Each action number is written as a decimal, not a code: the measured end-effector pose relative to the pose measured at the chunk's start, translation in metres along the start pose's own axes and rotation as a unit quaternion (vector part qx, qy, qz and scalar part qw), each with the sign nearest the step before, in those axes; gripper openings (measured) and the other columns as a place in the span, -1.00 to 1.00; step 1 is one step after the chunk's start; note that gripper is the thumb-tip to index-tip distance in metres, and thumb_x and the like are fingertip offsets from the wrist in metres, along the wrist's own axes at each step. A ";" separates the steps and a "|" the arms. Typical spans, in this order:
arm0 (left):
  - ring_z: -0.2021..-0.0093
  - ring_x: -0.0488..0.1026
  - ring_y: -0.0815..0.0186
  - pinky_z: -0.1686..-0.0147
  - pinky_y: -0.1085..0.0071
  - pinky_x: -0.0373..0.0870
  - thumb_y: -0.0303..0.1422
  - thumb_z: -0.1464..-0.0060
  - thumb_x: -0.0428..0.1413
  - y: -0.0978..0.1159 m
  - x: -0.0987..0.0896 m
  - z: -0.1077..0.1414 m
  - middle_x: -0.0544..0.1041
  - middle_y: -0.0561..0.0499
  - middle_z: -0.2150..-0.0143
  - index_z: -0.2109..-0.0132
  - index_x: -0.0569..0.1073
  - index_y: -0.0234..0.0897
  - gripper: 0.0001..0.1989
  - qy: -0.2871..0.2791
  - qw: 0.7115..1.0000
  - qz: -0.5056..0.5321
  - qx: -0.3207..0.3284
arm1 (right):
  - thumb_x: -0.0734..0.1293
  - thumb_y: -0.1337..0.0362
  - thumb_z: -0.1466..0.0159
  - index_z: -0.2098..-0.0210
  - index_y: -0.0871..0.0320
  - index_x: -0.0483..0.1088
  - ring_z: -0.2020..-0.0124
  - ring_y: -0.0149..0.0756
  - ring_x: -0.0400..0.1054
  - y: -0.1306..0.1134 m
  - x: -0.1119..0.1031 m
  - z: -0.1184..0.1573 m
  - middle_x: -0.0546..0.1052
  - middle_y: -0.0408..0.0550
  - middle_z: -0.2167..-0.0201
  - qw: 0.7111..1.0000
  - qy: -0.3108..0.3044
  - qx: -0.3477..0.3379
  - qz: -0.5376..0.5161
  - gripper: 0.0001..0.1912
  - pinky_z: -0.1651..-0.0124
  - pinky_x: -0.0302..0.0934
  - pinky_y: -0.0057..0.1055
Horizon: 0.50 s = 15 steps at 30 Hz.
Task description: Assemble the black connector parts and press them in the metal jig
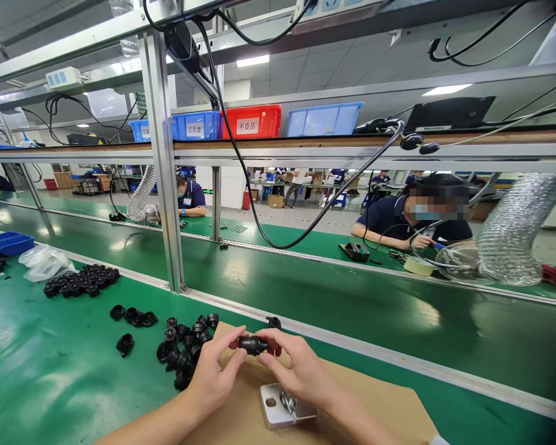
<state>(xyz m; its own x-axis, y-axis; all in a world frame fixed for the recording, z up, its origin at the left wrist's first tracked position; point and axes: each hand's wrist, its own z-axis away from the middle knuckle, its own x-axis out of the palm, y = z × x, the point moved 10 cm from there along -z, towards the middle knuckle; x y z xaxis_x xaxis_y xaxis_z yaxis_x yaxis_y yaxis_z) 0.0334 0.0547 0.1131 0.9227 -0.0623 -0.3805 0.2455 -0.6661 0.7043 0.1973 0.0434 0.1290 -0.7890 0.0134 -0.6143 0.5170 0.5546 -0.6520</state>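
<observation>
Between my two hands is a small black cylindrical plastic part [252, 345], held roughly level above a sheet of brown cardboard [375, 395]. My left hand [217, 368] pinches its left end with thumb and fingers. On the other end are the fingertips of my right hand [296, 364], closed around it. Below my right hand, a metal block fixture [273, 409] with a hole and a wire-like piece lies on the cardboard, partly hidden by the hand. A pile of black round parts [180, 355] sits just left of my left hand.
More black parts [81, 281] and a clear plastic bag [46, 262] lie at the left, near blue trays [12, 243]. A metal post [164, 167] rises from the bench edge. A black cable [259, 235] hangs ahead. Across the green belt [306, 278] a person [398, 216] works.
</observation>
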 end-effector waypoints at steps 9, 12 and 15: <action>-0.31 0.45 -0.08 -0.30 -0.15 0.31 -0.45 -0.33 0.12 -0.033 -0.039 -0.034 0.58 -0.18 -0.29 -0.28 0.50 -0.12 -0.58 -0.038 0.956 -0.289 0.018 | 0.34 0.15 -0.32 0.26 0.07 0.59 0.46 -0.18 0.43 0.077 -0.063 0.004 0.59 -0.08 0.48 0.950 0.001 0.230 0.213 -0.80 0.43 0.06 -0.35; -0.21 0.51 -0.11 -0.27 -0.23 0.24 -0.42 -0.28 0.18 -0.055 -0.050 -0.038 0.64 -0.18 -0.18 -0.18 0.56 -0.14 -0.65 -0.047 0.944 -0.325 -0.017 | 0.34 0.18 -0.31 0.26 0.09 0.59 0.43 -0.14 0.47 0.099 -0.066 0.008 0.63 -0.02 0.45 0.939 -0.008 0.243 0.242 -0.81 0.43 0.03 -0.35; -0.13 0.55 -0.08 -0.30 -0.25 0.16 -0.40 -0.23 0.24 -0.065 -0.047 -0.035 0.68 -0.17 -0.11 -0.15 0.57 -0.14 -0.65 -0.060 0.941 -0.331 -0.027 | 0.36 0.17 -0.32 0.28 0.10 0.61 0.40 -0.11 0.51 0.105 -0.057 0.009 0.64 0.00 0.45 0.941 -0.017 0.240 0.238 -0.80 0.43 0.03 -0.36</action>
<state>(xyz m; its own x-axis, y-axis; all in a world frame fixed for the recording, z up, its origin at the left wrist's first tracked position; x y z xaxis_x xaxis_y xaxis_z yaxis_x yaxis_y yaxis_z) -0.0157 0.1265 0.1062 0.5233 0.2666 -0.8093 0.7723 -0.5497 0.3183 0.2996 0.0939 0.0917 -0.4228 0.1351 -0.8961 0.9062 0.0530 -0.4196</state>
